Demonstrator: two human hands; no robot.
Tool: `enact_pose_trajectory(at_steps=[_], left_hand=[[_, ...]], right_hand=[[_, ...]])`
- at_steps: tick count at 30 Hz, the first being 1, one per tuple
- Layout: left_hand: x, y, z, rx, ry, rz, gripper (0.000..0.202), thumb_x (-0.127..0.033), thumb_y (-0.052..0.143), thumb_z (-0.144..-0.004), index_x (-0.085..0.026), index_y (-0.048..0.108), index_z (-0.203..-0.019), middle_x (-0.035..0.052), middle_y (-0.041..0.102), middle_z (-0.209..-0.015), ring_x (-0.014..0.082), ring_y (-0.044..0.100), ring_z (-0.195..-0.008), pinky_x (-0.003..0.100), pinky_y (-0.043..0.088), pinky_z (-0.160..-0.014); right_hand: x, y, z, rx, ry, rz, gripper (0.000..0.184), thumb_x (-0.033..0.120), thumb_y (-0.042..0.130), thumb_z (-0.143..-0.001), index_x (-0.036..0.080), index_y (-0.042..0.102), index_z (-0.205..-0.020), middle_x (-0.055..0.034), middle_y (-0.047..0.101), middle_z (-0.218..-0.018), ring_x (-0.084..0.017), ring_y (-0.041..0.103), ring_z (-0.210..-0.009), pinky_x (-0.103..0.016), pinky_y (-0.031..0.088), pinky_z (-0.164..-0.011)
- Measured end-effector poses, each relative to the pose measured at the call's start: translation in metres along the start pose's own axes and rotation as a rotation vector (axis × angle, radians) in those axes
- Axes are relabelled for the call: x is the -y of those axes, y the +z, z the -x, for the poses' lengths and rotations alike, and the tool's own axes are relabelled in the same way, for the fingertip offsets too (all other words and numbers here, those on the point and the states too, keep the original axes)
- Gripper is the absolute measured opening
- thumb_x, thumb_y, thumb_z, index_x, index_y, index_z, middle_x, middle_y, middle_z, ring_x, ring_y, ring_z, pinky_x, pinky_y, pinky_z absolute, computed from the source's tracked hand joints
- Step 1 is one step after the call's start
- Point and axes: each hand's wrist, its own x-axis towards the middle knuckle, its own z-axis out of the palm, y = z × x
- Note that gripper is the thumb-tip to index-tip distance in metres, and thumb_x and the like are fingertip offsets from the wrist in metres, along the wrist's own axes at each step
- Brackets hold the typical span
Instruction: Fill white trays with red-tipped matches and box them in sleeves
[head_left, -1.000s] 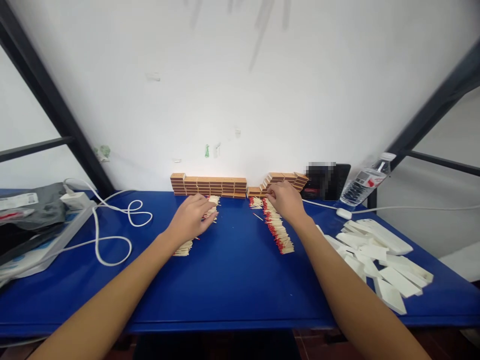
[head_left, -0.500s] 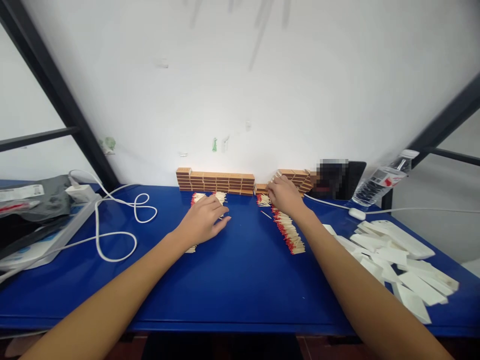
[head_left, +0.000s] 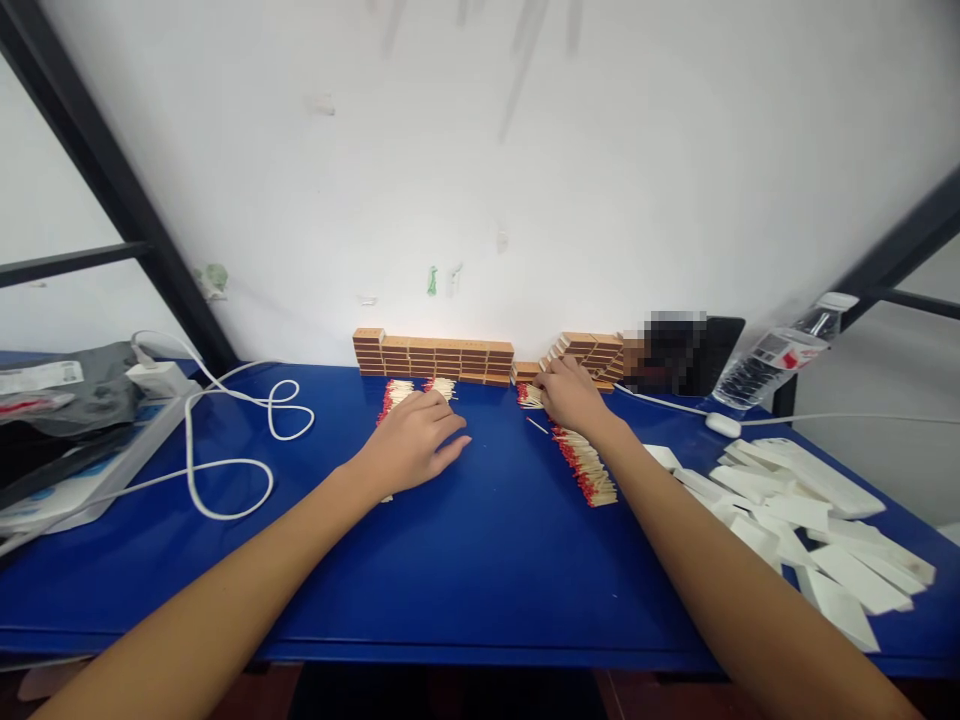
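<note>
My left hand [head_left: 416,440] lies palm down over the left rows of red-tipped matches [head_left: 401,393]. Its thumb stands apart from the fingers, and no held thing shows. Opposite it, my right hand [head_left: 571,395] has its fingers bent together beside a small pile of matches [head_left: 530,397]. Its fingertips are partly hidden, so what they pinch cannot be made out. Under the right wrist runs a longer row of matches [head_left: 585,468]. One loose match [head_left: 537,426] lies nearby. Behind the right hand are stacked matchboxes [head_left: 592,350], the nearer ones stepped and leaning.
A wall of stacked matchboxes [head_left: 450,358] stands against the white wall. White matchbox trays [head_left: 795,510] lie heaped at right, near a tilted water bottle [head_left: 780,350], a dark tablet-like object [head_left: 720,355] and a cable adapter [head_left: 723,425]. A white cable [head_left: 191,440] loops at left.
The view has shifted slightly. My right hand stays by the small match pile, its fingers a little lower against the matchboxes. My left hand remains over the left rows.
</note>
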Motion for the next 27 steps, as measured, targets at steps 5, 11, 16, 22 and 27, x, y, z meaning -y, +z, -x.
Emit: enact_pose_trajectory(at_steps=[5, 11, 16, 22, 27], left_hand=[[-0.001, -0.002, -0.001, -0.011, -0.012, 0.013, 0.025, -0.035, 0.059, -0.109, -0.019, 0.078, -0.107, 0.0092, 0.077, -0.094, 0.0259, 0.069, -0.094, 0.043, 0.057, -0.088], [-0.001, -0.001, 0.000, 0.008, -0.022, 0.016, 0.023, -0.035, 0.060, -0.109, -0.020, 0.077, -0.107, 0.0087, 0.076, -0.096, 0.0259, 0.069, -0.097, 0.043, 0.056, -0.091], [-0.002, -0.002, 0.000, 0.015, -0.016, 0.007, 0.025, -0.035, 0.058, -0.109, -0.019, 0.077, -0.107, 0.0090, 0.077, -0.096, 0.0261, 0.069, -0.096, 0.042, 0.056, -0.090], [0.000, 0.001, 0.000, 0.043, -0.006, -0.020, 0.025, -0.034, 0.058, -0.110, -0.019, 0.077, -0.104, 0.0088, 0.076, -0.093, 0.0259, 0.067, -0.095, 0.042, 0.054, -0.089], [0.006, -0.002, 0.001, 0.048, -0.018, -0.040, 0.025, -0.032, 0.057, -0.110, -0.017, 0.076, -0.104, 0.0101, 0.076, -0.097, 0.0265, 0.067, -0.099, 0.042, 0.053, -0.091]], right_hand=[[0.003, -0.003, 0.002, 0.001, -0.009, -0.009, 0.035, 0.012, 0.049, -0.100, 0.015, 0.081, -0.114, -0.0233, 0.071, -0.120, -0.037, 0.053, -0.119, -0.046, 0.042, -0.093], [0.003, 0.000, 0.003, -0.010, -0.024, -0.025, 0.036, 0.013, 0.048, -0.102, 0.017, 0.081, -0.116, -0.0219, 0.071, -0.120, -0.036, 0.054, -0.117, -0.045, 0.042, -0.091], [0.000, -0.003, 0.001, -0.033, -0.022, -0.040, 0.035, 0.018, 0.046, -0.105, 0.017, 0.081, -0.108, -0.0205, 0.072, -0.115, -0.036, 0.054, -0.118, -0.046, 0.041, -0.093], [0.002, -0.021, -0.019, -0.115, -0.071, -0.021, 0.022, 0.023, 0.064, -0.100, 0.013, 0.079, -0.112, -0.0222, 0.073, -0.113, -0.040, 0.055, -0.122, -0.048, 0.043, -0.098], [-0.058, -0.040, 0.003, 0.041, -0.033, -0.250, 0.015, 0.032, 0.073, -0.094, 0.021, 0.080, -0.102, -0.0105, 0.077, -0.096, -0.028, 0.066, -0.093, -0.038, 0.047, -0.084]])
